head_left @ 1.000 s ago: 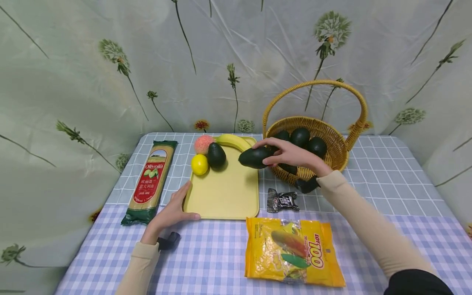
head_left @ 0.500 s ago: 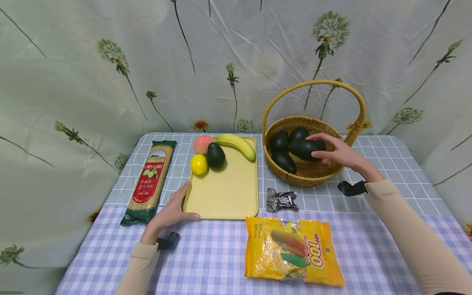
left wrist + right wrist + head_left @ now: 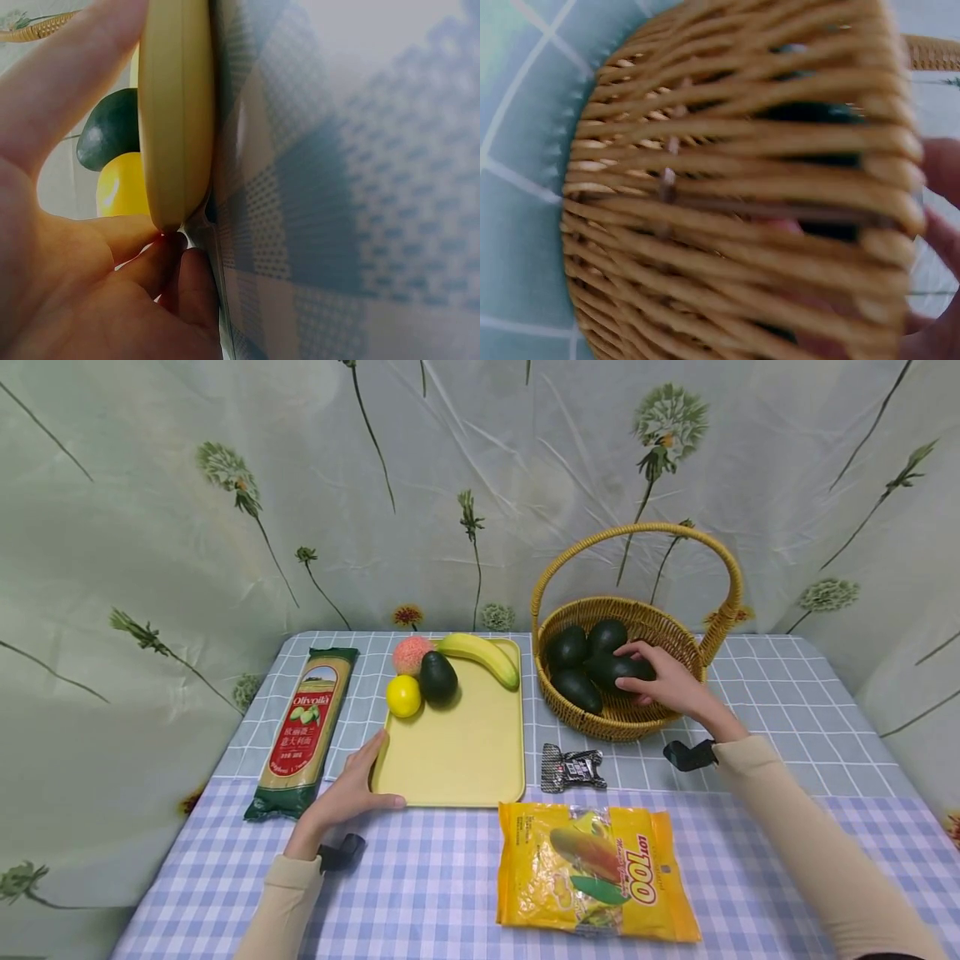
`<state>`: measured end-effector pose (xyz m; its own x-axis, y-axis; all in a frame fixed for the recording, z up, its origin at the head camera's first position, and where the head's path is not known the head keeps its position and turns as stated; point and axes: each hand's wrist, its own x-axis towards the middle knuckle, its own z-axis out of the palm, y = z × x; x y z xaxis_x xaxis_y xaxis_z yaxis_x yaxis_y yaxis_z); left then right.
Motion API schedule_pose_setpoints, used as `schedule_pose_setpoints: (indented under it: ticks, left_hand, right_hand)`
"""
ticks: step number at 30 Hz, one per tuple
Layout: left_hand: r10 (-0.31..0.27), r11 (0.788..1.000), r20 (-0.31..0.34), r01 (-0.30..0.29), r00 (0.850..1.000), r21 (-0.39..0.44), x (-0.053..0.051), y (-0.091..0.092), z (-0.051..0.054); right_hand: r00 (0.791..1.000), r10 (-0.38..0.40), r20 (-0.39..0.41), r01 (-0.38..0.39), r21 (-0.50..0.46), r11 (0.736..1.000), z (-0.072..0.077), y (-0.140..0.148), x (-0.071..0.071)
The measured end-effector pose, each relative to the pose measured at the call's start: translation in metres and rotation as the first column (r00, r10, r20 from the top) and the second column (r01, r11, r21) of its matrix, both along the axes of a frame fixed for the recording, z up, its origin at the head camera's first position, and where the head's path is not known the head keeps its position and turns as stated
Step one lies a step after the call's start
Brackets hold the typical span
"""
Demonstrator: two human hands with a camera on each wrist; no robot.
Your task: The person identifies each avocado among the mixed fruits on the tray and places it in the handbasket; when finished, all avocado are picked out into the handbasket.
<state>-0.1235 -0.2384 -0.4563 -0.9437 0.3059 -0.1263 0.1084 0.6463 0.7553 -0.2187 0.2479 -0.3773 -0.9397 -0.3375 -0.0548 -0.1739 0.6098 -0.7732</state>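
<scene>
A yellow rectangular tray (image 3: 457, 752) carries a banana (image 3: 480, 657), a pink round fruit (image 3: 412, 655), a lemon (image 3: 403, 696) and an avocado (image 3: 438, 678) toward its back and left side. My left hand (image 3: 352, 789) holds the tray's near left corner, thumb along the front edge and fingers against the left side. To the right stands a wicker basket (image 3: 678, 627) with several dark avocados. Inside it, my right hand (image 3: 667, 681) grips one avocado (image 3: 611, 671) among the others. In the right wrist view the basket wall (image 3: 742, 172) hides most of that hand.
Left of the tray lies a pasta packet (image 3: 303, 727). A small black wrapped packet (image 3: 573, 768) is in front of the basket, and a yellow mango candy bag (image 3: 596, 870) lies nearer. The basket's tall handle (image 3: 637, 529) arches over it.
My right hand has carried the avocado from above the tray's right edge into the basket and lowered it among the others. My left hand stays at the tray corner.
</scene>
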Motion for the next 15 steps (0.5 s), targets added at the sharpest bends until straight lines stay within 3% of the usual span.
schedule_pose_setpoints:
  ticks: [9, 15]
  left_hand:
    - [0.004, 1.0, 0.006, -0.004, 1.0, -0.002, 0.0003, 0.0002, 0.0]
    - [0.009, 1.0, 0.009, -0.009, 1.0, -0.001, 0.0008, 0.0003, 0.0007]
  right_hand:
    - [0.999, 0.034, -0.029, -0.028, 0.188, 0.982, -0.0018, -0.0046, 0.0038]
    - [0.999, 0.005, -0.039, 0.0, 0.135, 0.991, 0.0048, -0.0016, 0.0042]
